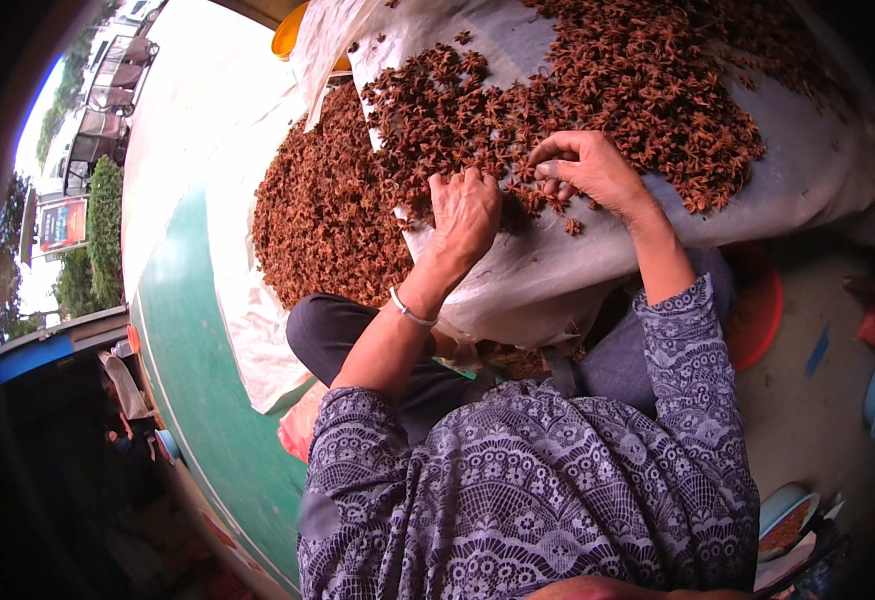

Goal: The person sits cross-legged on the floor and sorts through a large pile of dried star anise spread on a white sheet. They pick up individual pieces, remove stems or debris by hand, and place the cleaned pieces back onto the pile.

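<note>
Dried star anise [445, 112] lies loosely spread on a white plastic sheet [550, 262] in front of me. My left hand [469, 206], with a pale bangle [410, 309] on its wrist, is bent down over the near edge of the spread. Its fingertips are among the pods, and whether they grip one is hidden. To its right, my right hand [595, 171] hovers just over the pods, thumb and fingers loosely curled and apart. I see nothing between them. A few single stars lie close below that hand, one star [573, 226] on bare sheet.
A denser star anise heap [325, 210] lies lower on the left; a larger pile [647, 97] spreads at the upper right. A yellow container [287, 34] stands behind. Beside my right knee is a red basin [752, 307]. A blue basin [786, 517] with reddish-brown contents sits at the lower right.
</note>
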Action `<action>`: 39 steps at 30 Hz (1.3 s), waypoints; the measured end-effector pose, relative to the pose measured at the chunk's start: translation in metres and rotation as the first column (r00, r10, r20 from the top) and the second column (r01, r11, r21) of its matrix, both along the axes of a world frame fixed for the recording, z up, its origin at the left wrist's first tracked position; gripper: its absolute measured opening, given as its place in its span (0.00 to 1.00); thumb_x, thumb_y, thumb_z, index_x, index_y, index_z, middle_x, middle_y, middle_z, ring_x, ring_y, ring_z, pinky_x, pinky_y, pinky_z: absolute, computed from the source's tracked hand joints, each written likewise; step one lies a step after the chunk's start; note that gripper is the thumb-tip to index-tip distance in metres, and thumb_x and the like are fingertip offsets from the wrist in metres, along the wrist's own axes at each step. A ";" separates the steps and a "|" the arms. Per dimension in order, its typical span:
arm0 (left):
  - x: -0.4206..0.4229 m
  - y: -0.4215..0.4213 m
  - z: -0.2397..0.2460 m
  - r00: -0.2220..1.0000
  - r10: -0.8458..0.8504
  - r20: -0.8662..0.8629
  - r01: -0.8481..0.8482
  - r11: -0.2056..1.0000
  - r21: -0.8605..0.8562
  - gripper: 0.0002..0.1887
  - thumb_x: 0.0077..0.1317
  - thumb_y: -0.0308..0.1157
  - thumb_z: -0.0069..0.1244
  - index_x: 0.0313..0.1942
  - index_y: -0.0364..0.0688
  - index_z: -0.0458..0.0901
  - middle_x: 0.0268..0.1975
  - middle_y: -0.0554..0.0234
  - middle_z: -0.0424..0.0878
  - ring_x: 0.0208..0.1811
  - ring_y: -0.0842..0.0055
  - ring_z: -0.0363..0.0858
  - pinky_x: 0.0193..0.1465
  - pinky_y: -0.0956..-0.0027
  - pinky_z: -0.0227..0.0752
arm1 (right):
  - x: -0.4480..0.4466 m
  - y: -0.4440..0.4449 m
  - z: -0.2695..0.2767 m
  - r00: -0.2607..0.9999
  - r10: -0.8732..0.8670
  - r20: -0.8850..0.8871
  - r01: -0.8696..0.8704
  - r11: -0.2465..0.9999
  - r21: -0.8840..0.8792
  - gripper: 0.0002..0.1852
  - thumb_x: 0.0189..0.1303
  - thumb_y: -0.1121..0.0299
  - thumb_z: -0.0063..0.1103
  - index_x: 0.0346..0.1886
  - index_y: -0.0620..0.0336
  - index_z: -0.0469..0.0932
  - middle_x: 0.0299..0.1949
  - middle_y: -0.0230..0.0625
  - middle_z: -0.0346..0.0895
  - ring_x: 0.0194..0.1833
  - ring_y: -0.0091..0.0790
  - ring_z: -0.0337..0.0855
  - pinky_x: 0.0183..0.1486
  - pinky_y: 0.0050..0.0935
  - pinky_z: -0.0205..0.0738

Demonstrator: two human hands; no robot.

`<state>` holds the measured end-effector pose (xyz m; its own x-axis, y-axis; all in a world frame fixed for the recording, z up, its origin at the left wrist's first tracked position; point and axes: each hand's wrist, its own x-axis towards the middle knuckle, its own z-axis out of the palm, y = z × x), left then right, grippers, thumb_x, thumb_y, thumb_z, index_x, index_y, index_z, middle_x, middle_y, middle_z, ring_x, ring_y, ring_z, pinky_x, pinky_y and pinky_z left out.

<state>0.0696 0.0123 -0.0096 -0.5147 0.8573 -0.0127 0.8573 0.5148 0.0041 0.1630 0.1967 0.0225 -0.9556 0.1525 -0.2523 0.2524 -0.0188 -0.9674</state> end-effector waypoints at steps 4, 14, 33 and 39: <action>-0.015 0.003 0.005 0.993 -0.005 0.118 -0.005 0.996 0.085 0.05 0.60 0.31 0.46 0.30 0.41 0.78 0.32 0.54 0.78 0.35 0.60 0.79 0.45 0.53 0.64 | -0.004 -0.007 -0.017 0.999 0.018 -0.033 -0.013 0.987 0.163 0.12 0.61 0.74 0.58 0.47 0.66 0.78 0.32 0.33 0.81 0.30 0.21 0.82 0.27 0.19 0.75; -0.020 0.042 0.042 0.150 -0.457 0.877 -0.666 0.609 0.431 0.02 0.59 0.23 0.56 0.32 0.36 0.81 0.28 0.70 0.80 0.28 0.86 0.73 0.33 0.81 0.67 | -0.015 -0.017 -0.019 0.960 -0.086 -0.265 0.132 0.978 0.159 0.12 0.56 0.65 0.52 0.32 0.67 0.77 0.26 0.46 0.79 0.29 0.37 0.81 0.35 0.35 0.73; 0.017 -0.012 0.004 0.935 -0.077 0.347 0.033 0.991 0.130 0.09 0.61 0.32 0.49 0.27 0.36 0.80 0.25 0.48 0.81 0.23 0.59 0.80 0.29 0.58 0.75 | -0.003 0.000 -0.022 0.981 0.015 0.193 -0.096 0.904 0.417 0.27 0.64 0.45 0.55 0.29 0.65 0.79 0.18 0.37 0.79 0.16 0.23 0.78 0.18 0.24 0.72; -0.011 0.015 0.024 -0.107 -0.295 0.950 -0.576 0.797 0.183 0.07 0.61 0.29 0.50 0.29 0.33 0.80 0.19 0.65 0.74 0.15 0.82 0.68 0.21 0.75 0.63 | -0.008 -0.023 -0.017 0.995 0.038 -0.091 -0.027 0.993 0.117 0.32 0.64 0.41 0.53 0.20 0.65 0.76 0.14 0.30 0.71 0.16 0.21 0.70 0.18 0.26 0.65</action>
<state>0.0582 0.0272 0.0144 -0.4288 0.8414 -0.3290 -0.3914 0.1552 0.9070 0.1555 0.1736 0.0056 -0.9791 0.1435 -0.1443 0.1596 0.1015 -0.9820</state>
